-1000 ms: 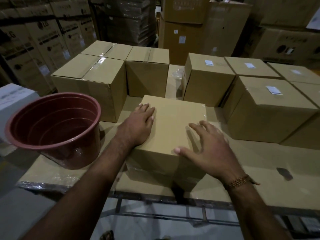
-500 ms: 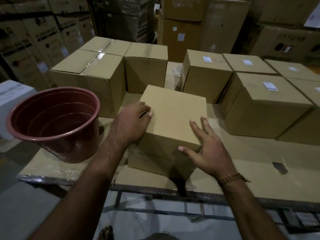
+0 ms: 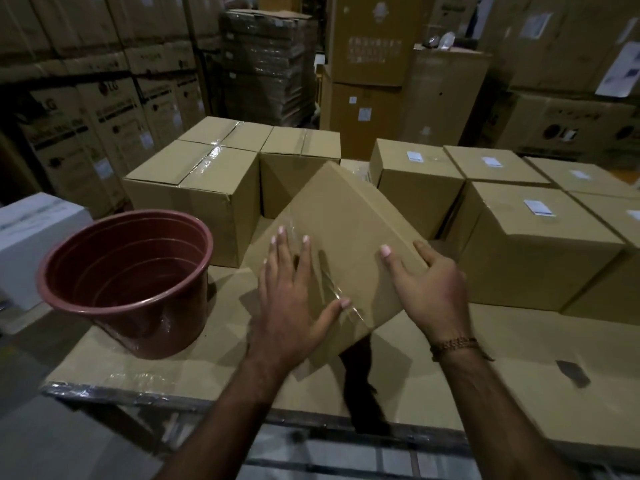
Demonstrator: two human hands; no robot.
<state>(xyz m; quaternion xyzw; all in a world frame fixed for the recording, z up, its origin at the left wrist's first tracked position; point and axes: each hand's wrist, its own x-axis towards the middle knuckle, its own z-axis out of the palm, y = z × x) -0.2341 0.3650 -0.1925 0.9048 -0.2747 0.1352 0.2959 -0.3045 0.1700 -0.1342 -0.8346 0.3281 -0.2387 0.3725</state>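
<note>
At the centre of the head view, a plain brown box (image 3: pixel 346 233) is tipped on a slant and turned like a diamond. Its far corner is raised toward the taped boxes (image 3: pixel 194 192) behind it, and its near corner hangs low over the bench (image 3: pixel 467 358). Whether that corner touches the cardboard-covered top I cannot tell.

Left of centre, the left hand (image 3: pixel 287 303) lies flat on the box's upper face, fingers straight and spread, thumb stretched toward a strip of clear tape. Its grip is open and presses rather than clasps. Right of centre, the right hand (image 3: pixel 431 289) has its grip clamped on the box's right edge, thumb on the top face and fingers curled over the side. A bracelet (image 3: pixel 453 344) sits on that wrist.

At the left of the frame a red-brown bucket (image 3: pixel 128 282) stands on the bench, near the left hand but apart from the box. Labelled boxes (image 3: pixel 530 244) fill the right of the frame, a white box (image 3: pixel 31 233) shows at the left edge, and tall stacks of cartons (image 3: pixel 367 46) line the top.

By my judgement the work is about halfway. The box is off its flat seat and in both hands, but not yet placed anywhere. What is left is to finish the turn or lift and set it down squarely, perhaps in the gap between the two groups of boxes.
</note>
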